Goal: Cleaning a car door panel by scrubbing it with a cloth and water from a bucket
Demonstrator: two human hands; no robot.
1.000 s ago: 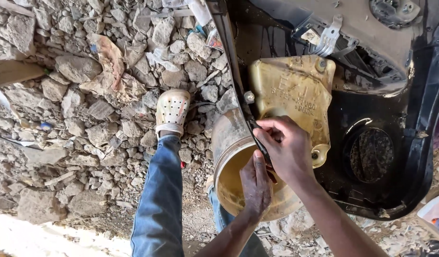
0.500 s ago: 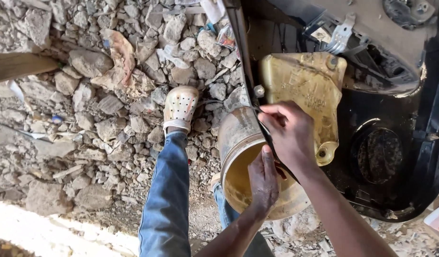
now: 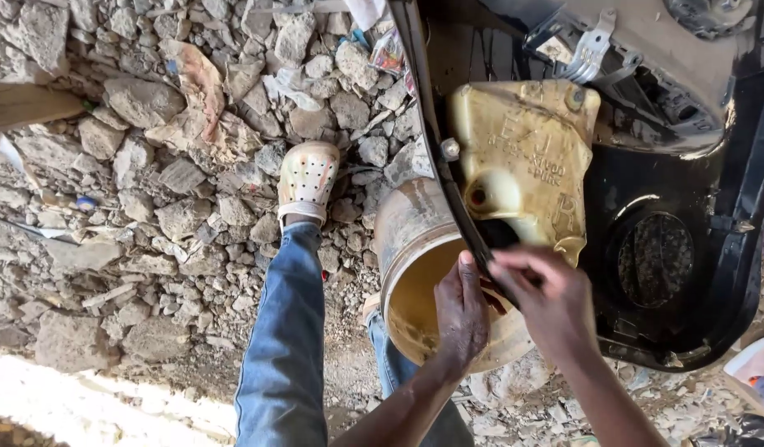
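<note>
- Grey rubble (image 3: 142,207) covers the ground at far left, with a wooden plank (image 3: 26,106) jutting in from the edge; a perforated white clog (image 3: 306,180) on a blue-jeaned leg (image 3: 286,331) stands among the stones
- next comes a dirty yellow bucket (image 3: 407,248), tilted with its mouth toward the camera, wedged between the leg and the black car panel (image 3: 688,273)
- the left hand (image 3: 462,310) lies over the bucket's mouth, fingers drawn close together, thumb tip touching the panel's thin black edge strip (image 3: 448,178); whether its grip truly clasps the strip I cannot tell
- the right hand (image 3: 547,302), blurred, has fingers curled narrowly at the same strip, just below the yellowed plastic reservoir (image 3: 527,161) bolted inside the panel; the strip and the hands hide the bucket's far rim
- a round speaker opening (image 3: 655,261) sits to the right, a metal bracket (image 3: 593,45) above
- compared with half a second before, the right hand has dropped lower, off the reservoir's bottom edge, so more of the reservoir shows; the left hand stays on the bucket's mouth
</note>
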